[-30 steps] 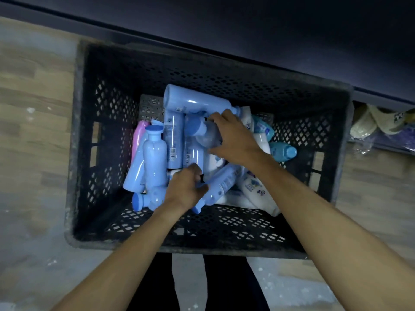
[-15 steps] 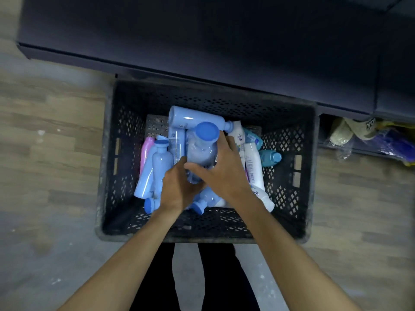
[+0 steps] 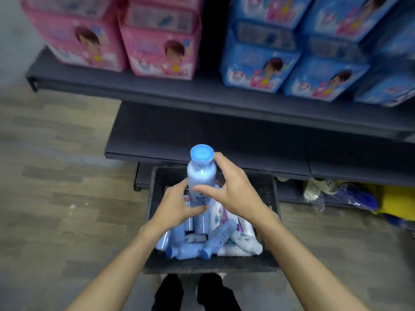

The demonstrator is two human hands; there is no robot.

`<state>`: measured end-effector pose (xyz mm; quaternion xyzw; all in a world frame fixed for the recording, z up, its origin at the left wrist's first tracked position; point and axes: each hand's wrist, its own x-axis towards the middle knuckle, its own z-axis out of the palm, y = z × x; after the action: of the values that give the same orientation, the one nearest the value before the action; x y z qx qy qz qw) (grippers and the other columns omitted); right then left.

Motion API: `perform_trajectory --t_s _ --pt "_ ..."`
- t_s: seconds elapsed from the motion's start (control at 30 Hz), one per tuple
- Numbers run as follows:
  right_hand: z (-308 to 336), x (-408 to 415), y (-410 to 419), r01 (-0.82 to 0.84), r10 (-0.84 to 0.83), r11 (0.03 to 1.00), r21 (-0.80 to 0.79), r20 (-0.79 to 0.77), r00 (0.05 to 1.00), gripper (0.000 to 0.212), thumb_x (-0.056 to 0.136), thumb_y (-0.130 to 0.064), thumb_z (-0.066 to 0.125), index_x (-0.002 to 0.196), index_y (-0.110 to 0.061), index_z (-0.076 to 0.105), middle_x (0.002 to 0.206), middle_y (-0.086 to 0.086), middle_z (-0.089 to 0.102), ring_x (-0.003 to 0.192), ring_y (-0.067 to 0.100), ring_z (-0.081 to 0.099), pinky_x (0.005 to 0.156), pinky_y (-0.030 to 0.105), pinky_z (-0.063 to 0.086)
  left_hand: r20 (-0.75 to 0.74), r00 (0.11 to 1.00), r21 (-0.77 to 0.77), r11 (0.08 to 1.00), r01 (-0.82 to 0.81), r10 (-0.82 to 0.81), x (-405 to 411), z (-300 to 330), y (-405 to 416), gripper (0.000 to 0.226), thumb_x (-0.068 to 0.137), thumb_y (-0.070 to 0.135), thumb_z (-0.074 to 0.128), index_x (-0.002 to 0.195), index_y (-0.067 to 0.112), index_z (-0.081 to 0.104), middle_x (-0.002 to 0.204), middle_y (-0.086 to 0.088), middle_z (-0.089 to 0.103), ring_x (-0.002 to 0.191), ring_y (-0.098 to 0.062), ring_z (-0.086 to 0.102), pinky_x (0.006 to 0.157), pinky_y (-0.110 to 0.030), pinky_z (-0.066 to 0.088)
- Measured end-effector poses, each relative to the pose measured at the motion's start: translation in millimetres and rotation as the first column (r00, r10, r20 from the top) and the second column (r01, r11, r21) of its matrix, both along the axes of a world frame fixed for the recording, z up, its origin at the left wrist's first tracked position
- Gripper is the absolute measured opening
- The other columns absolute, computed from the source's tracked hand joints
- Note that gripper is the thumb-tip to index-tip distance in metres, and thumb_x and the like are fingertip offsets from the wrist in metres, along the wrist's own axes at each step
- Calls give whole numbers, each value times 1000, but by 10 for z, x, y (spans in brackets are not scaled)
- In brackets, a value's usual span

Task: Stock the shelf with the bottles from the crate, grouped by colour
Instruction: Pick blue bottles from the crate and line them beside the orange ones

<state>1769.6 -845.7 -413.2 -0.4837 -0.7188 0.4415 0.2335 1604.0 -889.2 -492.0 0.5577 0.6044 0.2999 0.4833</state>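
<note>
A pale blue bottle with a bright blue cap stands upright in the air above the black crate. My left hand grips its lower body, thumb across the front. My right hand holds its upper body from the right, fingers spread round it. In the crate lie several more blue bottles and white bottles. The dark shelf juts out just beyond the crate.
On the upper shelf stand pink packs at the left and blue packs at the right. Bagged goods lie under the shelf at the right. Wood-pattern floor spreads to the left. My dark shoes show below the crate.
Both hands have lifted the blue-capped bottle up out of the crate. The view has tilted up, bringing the shelves and packs into sight.
</note>
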Motion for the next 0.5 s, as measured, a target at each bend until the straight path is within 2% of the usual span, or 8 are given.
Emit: perform_trajectory --t_s 0.17,0.23,0.33,0.5 --pt "1085 -68 124 129 -112 972 197 -93 989 50 79 -33 83 119 -29 53 109 -7 63 104 10 61 81 32 58 71 990 303 943 -139 124 -33 963 175 49 68 18 87 109 23 62 95 10 71 93 -3 68 80 -21 56" --pt "1567 -70 163 138 -113 952 275 -102 988 52 80 -36 82 122 -31 52 113 -11 63 107 8 60 81 32 58 58 988 431 889 -153 141 -25 1380 247 53 69 21 87 116 21 64 101 11 71 95 -1 67 81 -18 55" --pt "2307 -77 184 116 -96 897 426 -67 993 57 79 -44 80 127 -33 50 116 -15 62 109 1 56 81 16 52 100 983 562 807 -184 155 -37 2051 339 60 69 25 88 124 18 66 105 12 71 97 1 66 82 -11 50" --pt "3452 -162 172 146 -78 780 609 -137 987 58 77 -43 81 126 -30 53 112 -18 65 99 -3 61 77 8 47 113 981 735 652 -187 154 -120 3168 478 64 69 35 86 128 22 63 108 20 70 99 6 65 85 -13 50"
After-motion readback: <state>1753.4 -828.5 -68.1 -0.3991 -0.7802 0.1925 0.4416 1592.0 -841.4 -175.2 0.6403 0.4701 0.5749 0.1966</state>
